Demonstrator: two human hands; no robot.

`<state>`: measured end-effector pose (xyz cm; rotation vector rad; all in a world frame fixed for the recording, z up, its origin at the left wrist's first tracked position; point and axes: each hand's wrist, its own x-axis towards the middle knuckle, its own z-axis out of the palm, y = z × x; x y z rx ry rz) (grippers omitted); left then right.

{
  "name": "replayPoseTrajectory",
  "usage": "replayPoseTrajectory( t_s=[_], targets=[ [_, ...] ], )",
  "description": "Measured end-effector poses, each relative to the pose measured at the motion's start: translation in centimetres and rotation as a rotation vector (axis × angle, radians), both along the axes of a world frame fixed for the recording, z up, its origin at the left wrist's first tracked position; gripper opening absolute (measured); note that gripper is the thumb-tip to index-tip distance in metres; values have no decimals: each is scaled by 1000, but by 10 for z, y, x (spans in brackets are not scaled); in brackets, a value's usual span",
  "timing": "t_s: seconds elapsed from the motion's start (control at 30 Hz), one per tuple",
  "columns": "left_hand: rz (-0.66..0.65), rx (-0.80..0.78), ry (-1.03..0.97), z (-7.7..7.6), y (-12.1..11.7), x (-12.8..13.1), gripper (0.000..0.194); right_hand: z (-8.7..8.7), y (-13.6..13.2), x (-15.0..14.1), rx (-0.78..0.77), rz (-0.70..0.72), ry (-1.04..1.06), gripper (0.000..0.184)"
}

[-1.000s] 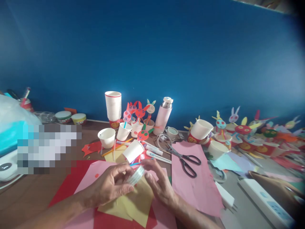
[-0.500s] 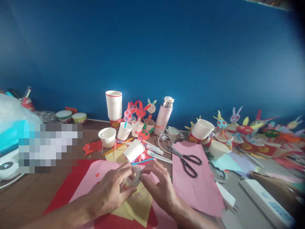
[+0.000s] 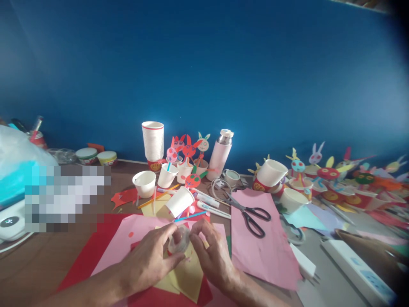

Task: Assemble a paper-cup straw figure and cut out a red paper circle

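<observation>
My left hand is closed around a translucent round roll of clear tape, its thumb below and its fingers at the far left side. My right hand has thumb and fingers pinched together at the roll's right edge; whether a strip of tape is between them is too small to tell. Beneath the hands lie yellow paper with small red marks, a pink sheet and a red sheet. Just beyond the fingers a white paper cup lies tipped on its side.
Black-handled scissors rest on pink paper at the right. Behind stand stacked cups, paper rabbit figures in cups and a pink thermos. A utility knife lies mid-table; a power strip is lower right.
My right hand has shifted slightly, and its fingers are curled closer together at the roll's edge. The roll of clear tape has turned a little and shows more of its round face.
</observation>
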<state>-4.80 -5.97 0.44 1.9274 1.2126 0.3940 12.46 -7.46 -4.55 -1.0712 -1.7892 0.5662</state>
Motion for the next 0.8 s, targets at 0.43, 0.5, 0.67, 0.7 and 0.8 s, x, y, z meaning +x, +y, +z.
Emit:
replayPoseTrajectory(
  t_s=[0.43,0.5,0.67,0.7,0.8],
  targets=[
    [-39,-286,-313,-6,1,1,21,3,3,-1,-319,33,117,18],
    [-62,-306,-334,-11,4,-1,22,3,5,0,-391,56,191,19],
    [-52,-320,-434,-29,9,-7,39,2,5,0,-427,121,281,20],
    [-48,-316,-432,-30,9,-8,39,1,5,0,-415,123,270,21],
    [-42,-314,-397,-26,9,-7,35,-1,2,-1,-374,112,216,21]
  ],
)
